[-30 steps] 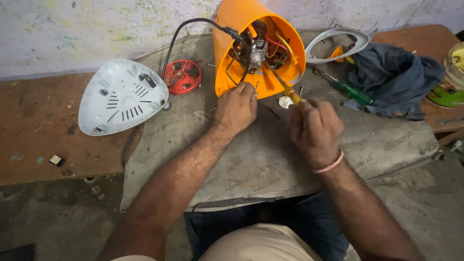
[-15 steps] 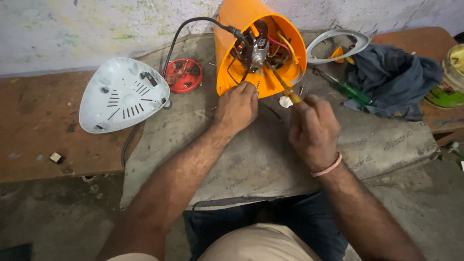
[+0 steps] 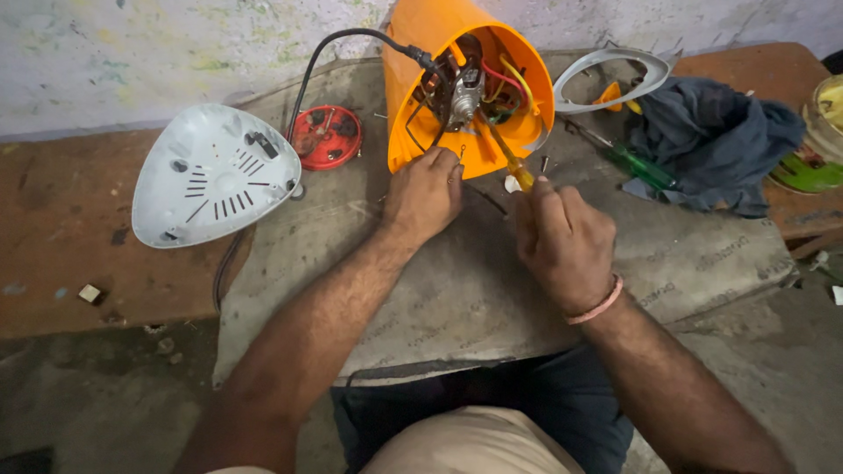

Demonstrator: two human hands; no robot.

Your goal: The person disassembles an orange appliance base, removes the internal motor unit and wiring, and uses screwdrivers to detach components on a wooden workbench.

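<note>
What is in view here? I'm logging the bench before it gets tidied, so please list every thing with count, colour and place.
Appliance housing: one, orange, open end facing the camera, wires and motor inside, top centre.
Screwdriver: one, yellow handle, tip inside the housing.
Base cover: one, white, vented, left.
Round part: one, red, beside the cover.
Power cord: one, black, into the housing.
Second screwdriver: one, green handle, right.
Cloth: one, dark blue, right.
Ring frame: one, grey, top right.
Left hand: at the housing rim.
Right hand: holds the yellow screwdriver; pink wristband.
</note>
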